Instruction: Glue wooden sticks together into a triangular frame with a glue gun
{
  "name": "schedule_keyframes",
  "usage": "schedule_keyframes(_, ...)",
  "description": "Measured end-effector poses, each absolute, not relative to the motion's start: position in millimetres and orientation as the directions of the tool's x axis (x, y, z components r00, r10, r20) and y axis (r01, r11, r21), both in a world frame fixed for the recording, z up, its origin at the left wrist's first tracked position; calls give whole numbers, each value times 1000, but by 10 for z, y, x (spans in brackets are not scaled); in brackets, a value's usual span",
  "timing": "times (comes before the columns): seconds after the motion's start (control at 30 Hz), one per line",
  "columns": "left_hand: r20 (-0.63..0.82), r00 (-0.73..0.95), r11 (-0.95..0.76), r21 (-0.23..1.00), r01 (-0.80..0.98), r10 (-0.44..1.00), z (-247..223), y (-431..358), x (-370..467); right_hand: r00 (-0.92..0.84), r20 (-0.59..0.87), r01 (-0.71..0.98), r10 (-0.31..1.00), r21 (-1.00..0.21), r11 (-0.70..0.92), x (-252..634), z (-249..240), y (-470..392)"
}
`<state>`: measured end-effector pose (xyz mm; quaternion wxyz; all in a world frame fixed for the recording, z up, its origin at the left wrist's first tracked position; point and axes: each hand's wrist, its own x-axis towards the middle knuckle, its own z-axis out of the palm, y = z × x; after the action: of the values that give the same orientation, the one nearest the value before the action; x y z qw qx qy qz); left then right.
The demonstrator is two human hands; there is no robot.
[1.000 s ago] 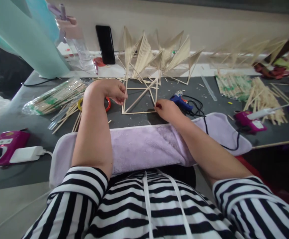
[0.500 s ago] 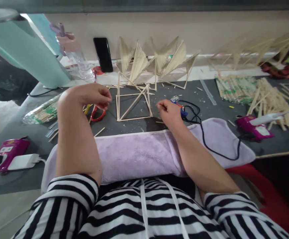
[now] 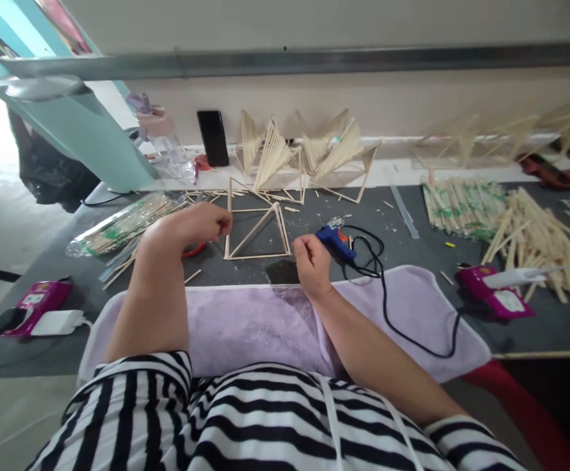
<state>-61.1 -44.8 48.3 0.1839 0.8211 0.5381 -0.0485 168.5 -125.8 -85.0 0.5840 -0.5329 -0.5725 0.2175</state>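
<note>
A square frame of thin wooden sticks [image 3: 258, 257] with a diagonal stick lies on the grey table before me. My left hand [image 3: 209, 224] is curled shut at its left side, fingertips close to the upright stick; I cannot tell whether they touch. Beside the lower right corner of the frame, my right hand [image 3: 313, 265] is closed like a fist, thumb against the fingers. What either hand holds, if anything, is hidden. A blue glue gun [image 3: 336, 243] with a black cable lies right of my right hand. Red scissor handles [image 3: 194, 250] show partly beneath my left hand.
Fan-shaped stick models [image 3: 275, 157] stand along the wall beside a black phone [image 3: 213, 139] and a bottle [image 3: 165, 140]. Packed sticks [image 3: 461, 206] and loose sticks [image 3: 535, 245] lie at right. A lilac cloth [image 3: 250, 320] covers the front edge; purple power sockets [image 3: 495, 291] sit at the sides.
The camera has tilted up, so the scene sits lower. Both hands have come nearer the stick frame. My right hand has turned and closed more, and the glue gun shows more fully.
</note>
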Motion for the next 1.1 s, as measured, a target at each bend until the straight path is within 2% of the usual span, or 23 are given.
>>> schedule_keyframes(0.1,-278,421,-383,180,906,864,589,-513,-582,189,513,419,837,-813,404,1690,-854,-1280)
schedule_keyframes(0.27,-176,471,-445,169,879,864,747,-653,-548,260,493,392,830,-840,375,1798,-871,-1150)
schedule_keyframes(0.4,-152,501,-445,294,846,852,765,-694,-601,320,475,407,820,-850,333,1903,-891,-1037)
schedule_keyframes(0.7,-232,535,-303,616,727,812,783,-685,-765,236,446,475,863,-828,298,1867,-870,-1036)
schedule_keyframes(0.8,-243,522,-234,688,687,818,768,-671,-729,229,430,474,873,-833,286,1849,-905,-1046)
schedule_keyframes(0.93,-245,509,-245,658,713,825,737,-657,-638,225,443,511,868,-812,282,1859,-950,-1038)
schedule_keyframes(1.1,-159,504,-355,536,766,849,757,-661,-584,221,455,537,863,-795,281,1887,-960,-991)
